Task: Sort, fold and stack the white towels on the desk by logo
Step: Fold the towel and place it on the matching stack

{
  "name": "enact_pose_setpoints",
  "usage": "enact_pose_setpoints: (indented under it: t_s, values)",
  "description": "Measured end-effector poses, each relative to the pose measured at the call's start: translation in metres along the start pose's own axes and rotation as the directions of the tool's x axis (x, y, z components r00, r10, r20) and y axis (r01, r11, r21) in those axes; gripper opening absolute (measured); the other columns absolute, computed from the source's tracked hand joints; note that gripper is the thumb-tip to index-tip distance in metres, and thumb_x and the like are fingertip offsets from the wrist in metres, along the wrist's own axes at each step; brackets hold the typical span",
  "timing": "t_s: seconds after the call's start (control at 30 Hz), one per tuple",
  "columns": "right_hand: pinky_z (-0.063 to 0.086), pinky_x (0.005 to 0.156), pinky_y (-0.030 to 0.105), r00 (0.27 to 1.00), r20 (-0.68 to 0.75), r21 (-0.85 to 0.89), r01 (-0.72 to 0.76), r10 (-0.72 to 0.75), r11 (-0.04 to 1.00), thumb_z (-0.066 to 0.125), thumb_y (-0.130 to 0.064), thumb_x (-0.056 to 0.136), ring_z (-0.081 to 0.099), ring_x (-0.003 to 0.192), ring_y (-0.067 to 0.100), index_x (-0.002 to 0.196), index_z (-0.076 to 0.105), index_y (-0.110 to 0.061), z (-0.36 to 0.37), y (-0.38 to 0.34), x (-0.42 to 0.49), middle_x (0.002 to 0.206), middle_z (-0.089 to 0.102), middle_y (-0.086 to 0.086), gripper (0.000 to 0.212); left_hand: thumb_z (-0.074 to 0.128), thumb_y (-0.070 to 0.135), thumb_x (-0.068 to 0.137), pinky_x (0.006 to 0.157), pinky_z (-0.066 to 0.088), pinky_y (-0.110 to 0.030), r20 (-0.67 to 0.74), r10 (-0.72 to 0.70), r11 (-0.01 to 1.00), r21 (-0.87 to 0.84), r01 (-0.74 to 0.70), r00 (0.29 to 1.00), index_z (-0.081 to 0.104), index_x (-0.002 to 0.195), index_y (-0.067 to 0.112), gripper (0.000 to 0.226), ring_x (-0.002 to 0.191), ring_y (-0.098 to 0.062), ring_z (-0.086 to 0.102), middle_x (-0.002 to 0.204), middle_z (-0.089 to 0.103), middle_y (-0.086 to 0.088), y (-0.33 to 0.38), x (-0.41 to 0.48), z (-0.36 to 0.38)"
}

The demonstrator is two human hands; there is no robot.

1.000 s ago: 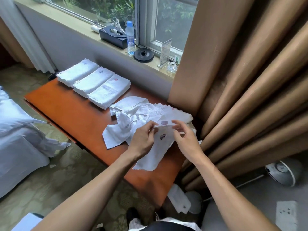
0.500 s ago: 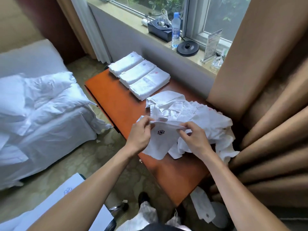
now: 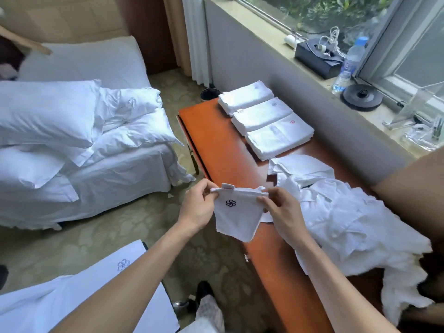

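A small white towel (image 3: pixel 236 216) with a dark blue flower logo hangs in the air over the near edge of the orange desk (image 3: pixel 217 143). My left hand (image 3: pixel 198 207) pinches its top left corner and my right hand (image 3: pixel 280 209) pinches its top right corner. To the right a loose pile of unfolded white towels (image 3: pixel 346 219) covers the desk. At the far end lie three stacks of folded towels side by side: the farthest stack (image 3: pixel 246 96), the middle stack (image 3: pixel 260 115) with a blue logo, and the nearest stack (image 3: pixel 278 137) with a red logo.
A bed with white pillows (image 3: pixel 72 131) stands left of the desk across a strip of carpet. The windowsill holds a black tissue box (image 3: pixel 318 58), a water bottle (image 3: pixel 348 66) and a black round base (image 3: pixel 361 97). Brown curtains (image 3: pixel 413 186) hang at the right.
The view has swung left, bringing the bed into sight. Both hands have lifted the logo towel off the pile and toward the desk's near edge, held stretched between them.
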State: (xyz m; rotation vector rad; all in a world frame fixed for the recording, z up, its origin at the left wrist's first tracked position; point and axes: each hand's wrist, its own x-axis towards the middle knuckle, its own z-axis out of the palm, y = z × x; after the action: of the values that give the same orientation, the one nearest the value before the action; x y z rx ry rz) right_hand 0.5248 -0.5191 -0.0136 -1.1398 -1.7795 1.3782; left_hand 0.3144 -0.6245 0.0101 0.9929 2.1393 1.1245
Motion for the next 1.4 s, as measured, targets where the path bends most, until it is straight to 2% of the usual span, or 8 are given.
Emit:
enact_pose_setpoints:
  t_s: [0.13, 0.3, 0.67, 0.77, 0.9, 1.07, 1.3, 1.4]
  values:
    - [0.055, 0.067, 0.020, 0.998, 0.059, -0.049, 0.030, -0.027, 0.998, 0.069, -0.018, 0.099, 0.066, 0.074, 0.012, 0.085, 0.058, -0.036, 0.067, -0.012, 0.041, 0.076, 0.064, -0.020, 0.026, 0.056, 0.004, 0.100, 0.065, 0.061, -0.039, 0.009, -0.085, 0.990, -0.115, 0.085, 0.996, 0.061, 0.087, 0.021, 0.022, 0.079, -0.014, 0.074, 0.090, 0.073, -0.001, -0.036, 0.037, -0.049]
    - [0.064, 0.072, 0.040, 0.988, 0.145, -0.019, 0.050, -0.047, 0.999, 0.058, -0.022, 0.105, 0.061, 0.071, 0.001, 0.084, 0.048, -0.052, 0.138, -0.027, 0.080, 0.078, 0.057, -0.029, 0.038, 0.056, 0.002, 0.100, 0.074, 0.063, -0.048, -0.017, -0.103, 0.981, -0.167, 0.099, 0.995, 0.062, 0.086, 0.021, 0.023, 0.087, -0.016, 0.075, 0.097, 0.075, 0.000, -0.069, 0.077, -0.101]
    - [0.062, 0.084, 0.034, 0.929, 0.363, 0.014, 0.066, -0.067, 0.998, 0.065, -0.013, 0.099, 0.073, 0.097, 0.017, 0.106, 0.071, -0.032, 0.231, -0.066, 0.163, 0.103, 0.075, -0.004, 0.021, 0.067, 0.002, 0.095, 0.084, 0.062, -0.044, -0.184, -0.196, 0.925, -0.362, 0.119, 0.963, 0.067, 0.090, 0.016, 0.015, 0.089, -0.019, 0.076, 0.095, 0.077, -0.003, -0.114, 0.146, -0.177]
    - [0.060, 0.087, 0.039, 0.905, 0.424, -0.027, 0.051, -0.035, 0.998, 0.068, -0.010, 0.097, 0.074, 0.095, 0.021, 0.108, 0.073, -0.025, 0.251, -0.071, 0.192, 0.099, 0.077, -0.002, 0.019, 0.072, 0.011, 0.093, 0.083, 0.058, -0.032, -0.200, -0.207, 0.951, -0.271, 0.149, 0.958, 0.071, 0.097, 0.023, 0.013, 0.093, -0.011, 0.073, 0.098, 0.077, 0.007, -0.123, 0.171, -0.189]
    - [0.058, 0.080, 0.023, 0.866, 0.500, -0.039, 0.030, -0.007, 0.999, 0.066, -0.015, 0.100, 0.074, 0.095, 0.014, 0.103, 0.073, -0.025, 0.276, -0.067, 0.246, 0.100, 0.076, -0.003, 0.013, 0.066, 0.013, 0.093, 0.064, 0.043, -0.009, -0.154, -0.191, 0.981, -0.043, 0.187, 0.969, 0.073, 0.089, 0.030, 0.019, 0.080, 0.002, 0.064, 0.086, 0.073, 0.016, -0.134, 0.217, -0.200]
    - [0.061, 0.074, 0.032, 0.828, 0.561, 0.005, 0.006, -0.008, 1.000, 0.053, -0.014, 0.107, 0.068, 0.096, 0.019, 0.103, 0.059, -0.018, 0.314, -0.058, 0.313, 0.106, 0.065, 0.005, 0.008, 0.052, 0.005, 0.100, 0.080, 0.058, -0.045, -0.090, -0.309, 0.951, -0.040, 0.307, 0.947, 0.061, 0.092, 0.016, 0.016, 0.079, -0.018, 0.073, 0.086, 0.074, -0.001, -0.127, 0.282, -0.216]
    - [0.062, 0.074, 0.033, 0.826, 0.562, 0.062, -0.001, -0.033, 0.998, 0.053, -0.020, 0.108, 0.069, 0.096, 0.011, 0.113, 0.058, -0.023, 0.351, -0.078, 0.402, 0.113, 0.064, 0.003, 0.008, 0.064, 0.016, 0.100, 0.087, 0.059, -0.039, -0.161, -0.321, 0.946, -0.014, 0.323, 0.933, 0.059, 0.126, 0.017, 0.026, 0.088, -0.012, 0.072, 0.099, 0.072, -0.004, -0.125, 0.369, -0.241]
    - [0.063, 0.080, 0.039, 0.836, 0.548, 0.036, -0.031, 0.006, 0.999, 0.055, -0.021, 0.107, 0.070, 0.096, 0.021, 0.110, 0.061, -0.012, 0.365, -0.086, 0.436, 0.110, 0.067, 0.012, 0.011, 0.070, 0.019, 0.096, 0.087, 0.057, -0.034, -0.154, -0.309, 0.951, -0.033, 0.308, 0.938, 0.062, 0.115, 0.023, 0.021, 0.094, -0.015, 0.071, 0.100, 0.071, -0.003, -0.126, 0.405, -0.253]
